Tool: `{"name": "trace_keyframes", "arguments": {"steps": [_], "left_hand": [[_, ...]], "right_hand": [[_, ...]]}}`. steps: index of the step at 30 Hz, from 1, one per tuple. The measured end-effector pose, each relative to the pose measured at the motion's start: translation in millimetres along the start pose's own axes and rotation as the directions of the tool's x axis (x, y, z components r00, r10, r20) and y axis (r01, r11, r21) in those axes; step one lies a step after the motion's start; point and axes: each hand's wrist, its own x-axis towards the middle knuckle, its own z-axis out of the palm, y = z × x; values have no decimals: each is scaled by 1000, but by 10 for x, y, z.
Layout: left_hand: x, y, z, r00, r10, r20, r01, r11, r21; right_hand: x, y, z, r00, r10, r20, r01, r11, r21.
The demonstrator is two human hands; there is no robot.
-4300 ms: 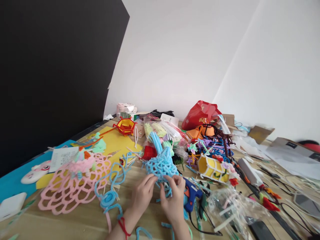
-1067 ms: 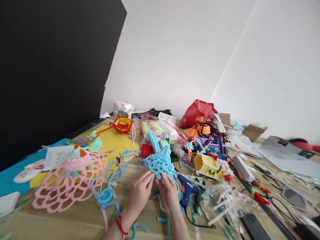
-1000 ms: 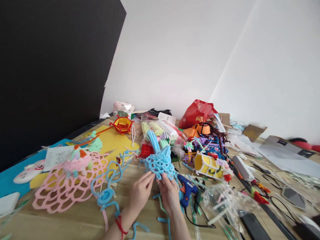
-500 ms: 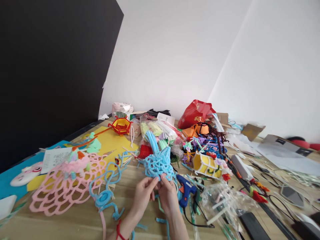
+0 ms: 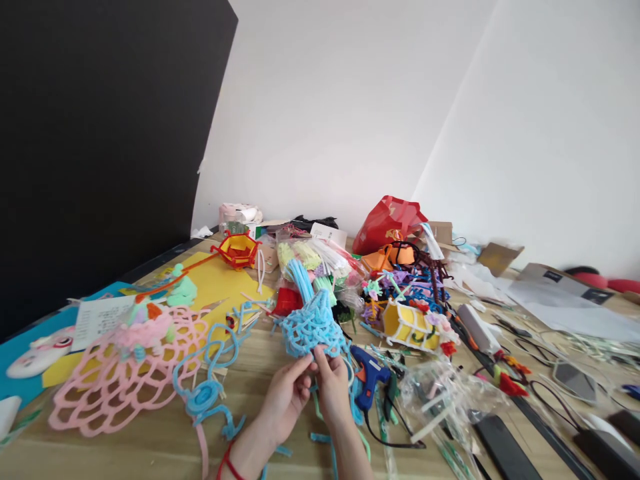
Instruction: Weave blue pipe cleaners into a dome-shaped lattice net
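Note:
A light-blue netted piece of looped pipe cleaners (image 5: 313, 327) rises to a point in front of me. My left hand (image 5: 289, 390) pinches its near edge from the left, thumb and forefinger pressed together. Close beside it, my right hand (image 5: 332, 387) is closed on the same edge, thumb on top. The exact spot between the fingertips is partly hidden. Behind the netted piece lies a bundle of straight blue pipe cleaners (image 5: 300, 279). Loose curled blue pipe cleaners (image 5: 205, 398) lie to the left of my hands.
A blue glue gun (image 5: 369, 375) with a black cord lies just right of my right hand. A pink net (image 5: 95, 400) spreads at left. A yellow-and-white lantern (image 5: 413, 327), a clear plastic bag (image 5: 435, 393) and a red bag (image 5: 387, 223) are to the right and back.
The whole view has shifted slightly, with the table's things sitting a little further left. Both hands still pinch the blue netted piece, its near edge slightly changed in shape.

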Motion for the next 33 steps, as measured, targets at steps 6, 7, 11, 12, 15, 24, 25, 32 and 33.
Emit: {"name": "trace_keyframes", "arguments": {"steps": [6,7,11,12,15,24,25,32,33], "left_hand": [[-10,116,-38,983,-64,175,38,988,148],[-10,143,-48,979,-83,187,48,982,184],[-9,173,-55,984,-75,163,39,977,210],[-12,154,-45,990,-61,129,41,988,152],[-33,53,0,998,-58,27,61,992,-108],[-43,-185,4,990,71,124,-40,971,-234],[-41,-194,9,989,89,120,-60,973,-221],[-54,-165,68,987,145,69,-122,957,-262],[-55,-158,69,984,163,74,-141,961,-238]], "right_hand": [[36,-3,-17,1000,0,31,-3,993,115],[33,-13,-14,1000,0,28,-4,991,134],[-1,-76,13,997,14,69,-28,979,204],[-12,-95,21,996,28,87,-47,974,220],[-40,-144,44,992,78,100,-103,957,272],[-90,-212,103,987,151,54,-160,949,273],[-94,-215,105,986,155,59,-166,951,262],[-82,-169,121,983,167,82,-183,942,281],[-80,-164,125,984,162,75,-177,943,283]]}}
